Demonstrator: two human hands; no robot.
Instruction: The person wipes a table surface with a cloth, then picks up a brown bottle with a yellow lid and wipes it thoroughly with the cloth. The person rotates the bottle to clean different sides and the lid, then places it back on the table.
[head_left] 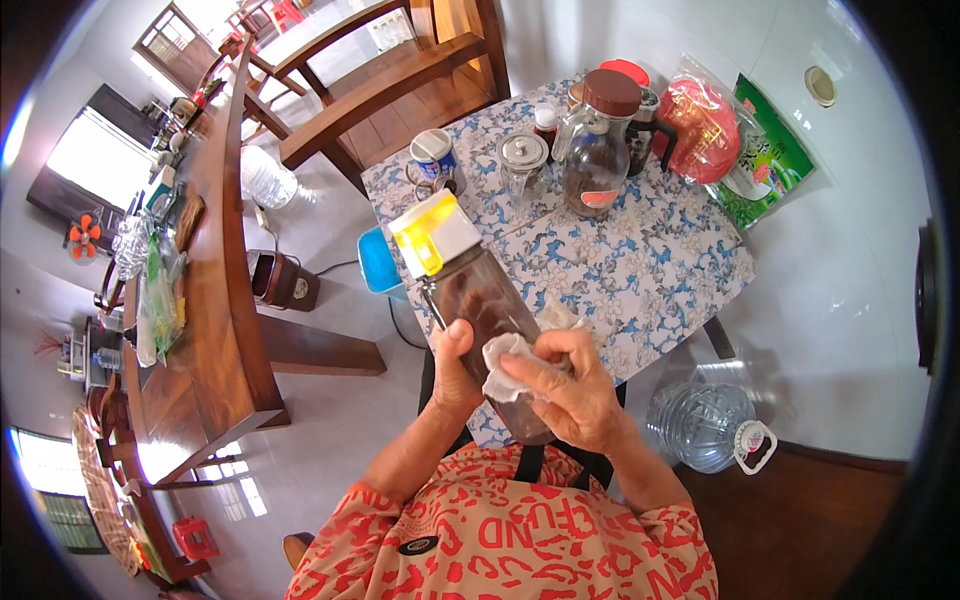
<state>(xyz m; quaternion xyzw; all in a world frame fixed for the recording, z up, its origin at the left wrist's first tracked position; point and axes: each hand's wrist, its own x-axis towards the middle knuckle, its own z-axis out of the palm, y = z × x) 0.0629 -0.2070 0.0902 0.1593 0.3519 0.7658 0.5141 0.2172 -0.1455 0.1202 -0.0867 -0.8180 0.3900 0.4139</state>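
A tall translucent grey water bottle [488, 300] with a white and yellow lid [436, 236] is held tilted in front of me, its top toward the upper left. My left hand [455, 375] grips its side, thumb along the near edge. In my right hand [575, 390] a crumpled white tissue [512, 366] is pinched and pressed against the bottle's lower body. Behind them stands a small table [660, 265] with a blue and white floral cover. Another pale crumpled tissue [560, 316] lies on it, partly hidden by the bottle and my right hand.
On the table stand a glass pitcher [597, 160] with a brown lid, a small glass jar [523, 165] and a blue and white can [434, 155]. A large clear water jug [705, 425] sits on the floor at right. Left are a blue bin [378, 262] and a long wooden table [215, 330].
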